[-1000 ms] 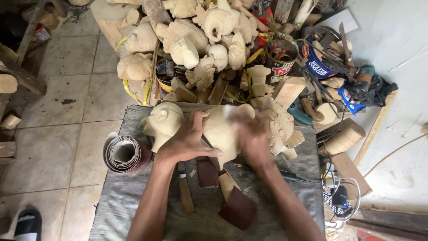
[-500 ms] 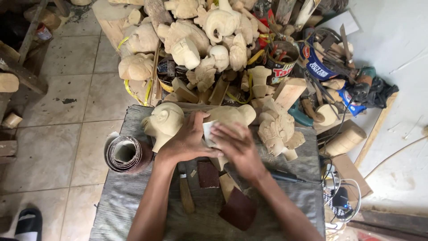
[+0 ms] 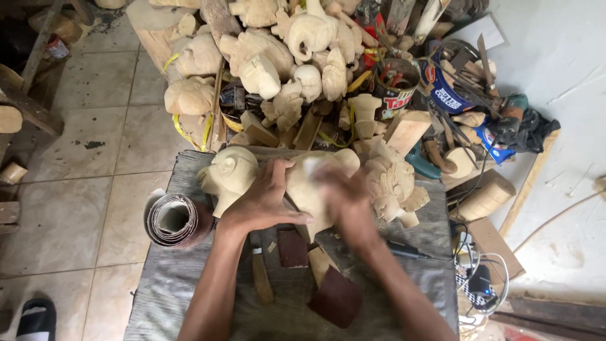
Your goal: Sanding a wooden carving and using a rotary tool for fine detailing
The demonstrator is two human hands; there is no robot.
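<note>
— Grey cloth covers the bench [image 3: 189,297], and behind it a pile of raw carvings [image 3: 278,57] spills over the tiled floor [image 3: 95,126]. What are the hands doing?

— Left hand [image 3: 265,202] lies spread on the pale wooden carving [image 3: 309,189] in the middle of the bench, fingers gripping it to pin it down. Right hand [image 3: 344,202] is blurred; it seems closed on a small pale scrap of sandpaper [image 3: 314,165] pressed to the carving's top, though I can't tell the grip exactly.

— How should one do the rubbing well?

— My judgement: keep the left hand firm so the piece doesn't rock, follow the curves with light, even strokes, and turn the carving rather than twisting the wrist. Press too hard near thin edges and detail could blunt.

— And the count?

— One carving under the hands, one head-shaped carving [image 3: 228,173] touching it on the left, one ornate carving [image 3: 394,183] just to its right. One sandpaper roll [image 3: 173,220] at the bench's left edge. Two dark brown sheets [image 3: 334,297] near the forearms, plus one wooden-handled tool [image 3: 260,278] between them. Two tins [image 3: 394,95] stand behind. Pieces in the pile are too jumbled to count surely.
</note>
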